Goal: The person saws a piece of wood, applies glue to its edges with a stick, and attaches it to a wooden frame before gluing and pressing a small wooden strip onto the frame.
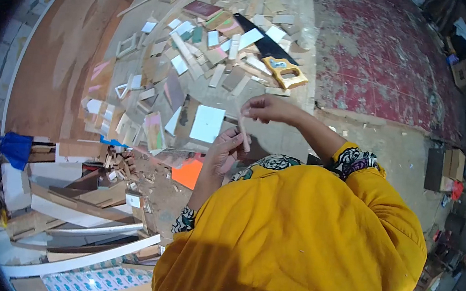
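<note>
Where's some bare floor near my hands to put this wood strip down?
Bare concrete floor lies right of the right hand, below the red painted patch. Crowded: offcuts and handsaw ahead, white square and orange piece beside the left hand holding the wood strip.

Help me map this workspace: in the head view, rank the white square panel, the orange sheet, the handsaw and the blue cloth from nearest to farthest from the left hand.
From the left hand:
1. White square panel, just above-left.
2. Orange sheet, below-left; close to the panel's rank.
3. Handsaw, upper right.
4. Blue cloth, far left.
</note>
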`<act>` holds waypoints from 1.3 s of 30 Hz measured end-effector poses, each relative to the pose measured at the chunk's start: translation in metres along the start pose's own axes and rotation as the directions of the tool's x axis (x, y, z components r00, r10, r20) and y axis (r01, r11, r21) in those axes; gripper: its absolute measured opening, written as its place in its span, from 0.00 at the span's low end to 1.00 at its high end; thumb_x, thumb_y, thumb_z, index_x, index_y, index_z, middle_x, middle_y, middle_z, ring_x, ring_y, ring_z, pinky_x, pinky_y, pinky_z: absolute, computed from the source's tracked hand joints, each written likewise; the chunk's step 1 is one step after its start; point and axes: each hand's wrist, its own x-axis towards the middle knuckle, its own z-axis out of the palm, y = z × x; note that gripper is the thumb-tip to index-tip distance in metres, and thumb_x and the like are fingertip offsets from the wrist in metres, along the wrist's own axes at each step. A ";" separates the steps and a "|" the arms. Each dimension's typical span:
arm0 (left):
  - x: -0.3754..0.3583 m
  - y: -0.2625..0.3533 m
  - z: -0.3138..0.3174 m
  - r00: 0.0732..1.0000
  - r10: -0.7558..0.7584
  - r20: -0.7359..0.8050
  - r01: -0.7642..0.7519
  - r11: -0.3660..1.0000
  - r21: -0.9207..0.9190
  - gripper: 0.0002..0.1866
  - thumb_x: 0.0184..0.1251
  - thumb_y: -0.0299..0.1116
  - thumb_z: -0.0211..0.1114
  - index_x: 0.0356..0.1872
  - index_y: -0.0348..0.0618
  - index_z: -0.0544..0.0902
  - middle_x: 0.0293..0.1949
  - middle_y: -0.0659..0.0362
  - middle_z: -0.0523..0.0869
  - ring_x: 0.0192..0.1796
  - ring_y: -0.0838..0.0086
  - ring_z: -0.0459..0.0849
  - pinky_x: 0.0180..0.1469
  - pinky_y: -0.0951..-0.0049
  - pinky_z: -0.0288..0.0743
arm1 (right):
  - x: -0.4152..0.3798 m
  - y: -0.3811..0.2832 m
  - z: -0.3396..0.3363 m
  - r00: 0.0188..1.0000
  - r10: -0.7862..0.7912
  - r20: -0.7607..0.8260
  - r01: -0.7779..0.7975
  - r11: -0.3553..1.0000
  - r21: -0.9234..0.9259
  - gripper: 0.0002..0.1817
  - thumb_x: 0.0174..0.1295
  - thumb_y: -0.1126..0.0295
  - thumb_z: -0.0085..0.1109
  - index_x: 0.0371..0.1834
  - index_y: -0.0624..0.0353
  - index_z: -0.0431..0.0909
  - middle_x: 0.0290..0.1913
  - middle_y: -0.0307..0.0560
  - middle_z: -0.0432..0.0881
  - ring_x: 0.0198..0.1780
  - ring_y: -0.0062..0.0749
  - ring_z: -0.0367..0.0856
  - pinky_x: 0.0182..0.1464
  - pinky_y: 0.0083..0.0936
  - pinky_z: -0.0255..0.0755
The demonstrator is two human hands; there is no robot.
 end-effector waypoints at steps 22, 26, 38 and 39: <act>0.097 -0.041 0.111 0.881 0.324 -0.344 -0.346 0.938 0.000 0.10 0.63 0.31 0.57 0.44 0.40 0.74 0.37 0.58 0.80 0.34 0.76 0.82 0.33 0.79 0.79 | 0.020 0.037 -0.310 0.578 -0.572 -0.583 -0.151 0.627 -0.764 0.11 0.52 0.59 0.58 0.32 0.51 0.83 0.29 0.53 0.80 0.32 0.46 0.80 0.36 0.36 0.72; 0.099 -0.048 0.120 0.848 0.350 -0.398 -0.371 0.928 0.026 0.11 0.64 0.32 0.56 0.45 0.41 0.74 0.37 0.59 0.80 0.35 0.77 0.81 0.34 0.79 0.77 | 0.028 0.056 -0.316 0.637 -0.641 -0.429 -0.136 0.454 -0.881 0.10 0.51 0.60 0.59 0.29 0.52 0.82 0.28 0.50 0.80 0.31 0.47 0.80 0.34 0.37 0.73; 0.114 -0.046 0.128 0.812 0.419 -0.406 -0.436 0.898 0.055 0.12 0.63 0.33 0.57 0.46 0.42 0.74 0.38 0.61 0.80 0.36 0.78 0.80 0.35 0.79 0.77 | 0.042 0.064 -0.336 0.719 -0.597 -0.356 -0.107 0.411 -0.905 0.10 0.54 0.62 0.57 0.30 0.57 0.82 0.25 0.55 0.79 0.26 0.48 0.78 0.31 0.36 0.71; 0.116 -0.044 0.129 0.807 0.424 -0.411 -0.442 0.895 0.057 0.12 0.63 0.33 0.57 0.46 0.42 0.74 0.38 0.61 0.80 0.36 0.78 0.80 0.35 0.79 0.77 | 0.044 0.066 -0.337 0.708 -0.573 -0.412 -0.110 0.487 -0.867 0.11 0.54 0.62 0.57 0.31 0.57 0.82 0.25 0.55 0.79 0.26 0.48 0.78 0.31 0.35 0.71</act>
